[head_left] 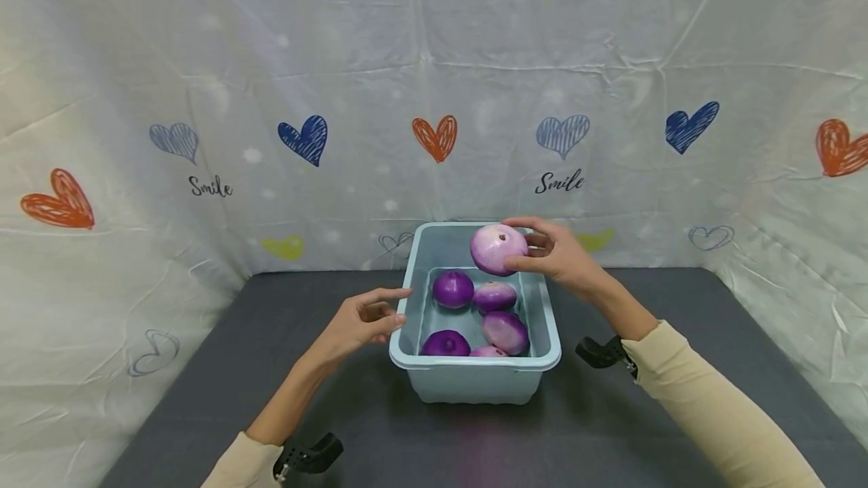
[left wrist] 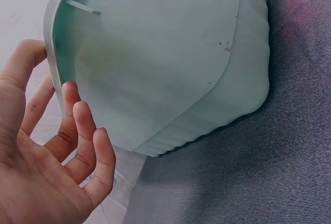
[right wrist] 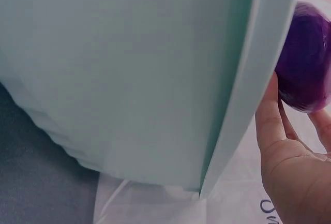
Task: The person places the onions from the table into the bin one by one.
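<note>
Right hand [head_left: 563, 258] grips an onion [head_left: 498, 248] above the tub's [head_left: 475, 379] one o'clock corner; only the head view shows the left hand [head_left: 362, 321] open at nine o'clock.

Pale purple onion [head_left: 498, 248], round with a dark stem spot facing the camera, held above the far right rim of a light blue plastic tub [head_left: 475, 382]. Five more purple onions [head_left: 453, 288] lie inside the tub.

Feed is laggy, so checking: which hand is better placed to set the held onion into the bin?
Right. The right hand already grips the onion above the bin. The left hand holds nothing, open beside the bin's left wall.
</note>
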Demonstrator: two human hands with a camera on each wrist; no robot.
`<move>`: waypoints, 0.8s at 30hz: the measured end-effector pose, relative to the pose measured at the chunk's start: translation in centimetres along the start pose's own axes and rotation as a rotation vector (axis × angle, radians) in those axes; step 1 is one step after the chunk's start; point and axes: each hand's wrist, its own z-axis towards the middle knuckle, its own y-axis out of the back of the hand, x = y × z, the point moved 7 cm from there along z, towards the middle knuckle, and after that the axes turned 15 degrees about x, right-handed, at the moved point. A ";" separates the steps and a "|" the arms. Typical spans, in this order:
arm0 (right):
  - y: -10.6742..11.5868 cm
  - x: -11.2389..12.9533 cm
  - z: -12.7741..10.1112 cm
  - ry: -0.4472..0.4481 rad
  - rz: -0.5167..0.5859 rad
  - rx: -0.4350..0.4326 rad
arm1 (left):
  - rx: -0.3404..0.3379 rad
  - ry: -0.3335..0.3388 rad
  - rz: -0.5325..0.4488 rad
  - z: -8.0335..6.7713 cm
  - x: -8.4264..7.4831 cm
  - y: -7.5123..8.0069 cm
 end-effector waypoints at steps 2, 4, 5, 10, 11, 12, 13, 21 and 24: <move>-0.2 -0.2 0.1 0.003 -0.003 0.006 | -0.002 -0.001 -0.005 -0.1 0.0 0.0; -0.3 -0.3 0.1 0.000 -0.002 0.013 | 0.001 0.001 -0.009 -0.1 0.1 -0.1; -0.4 -0.4 0.0 0.000 0.004 0.017 | 0.004 0.001 -0.014 -0.2 0.1 -0.2; 0.1 -0.7 -0.9 -0.018 0.055 0.018 | 0.011 0.001 -0.027 -0.2 0.3 -0.2; 0.2 -0.8 -1.2 -0.023 0.065 0.011 | 0.009 0.000 -0.031 -0.2 0.3 -0.2; 0.5 -0.8 -1.5 -0.030 0.067 -0.001 | 0.009 -0.004 -0.031 -0.2 0.3 -0.1; 0.7 -0.9 -1.9 -0.037 0.070 -0.015 | 0.008 -0.006 -0.030 -0.3 0.2 -0.1; 3.2 -2.0 -6.4 -0.023 0.008 -0.138 | -0.058 -0.208 0.099 -0.7 -1.0 -0.1; 4.6 -2.8 -8.9 -0.034 -0.137 -0.199 | -0.163 -0.257 0.183 -1.5 -1.3 0.6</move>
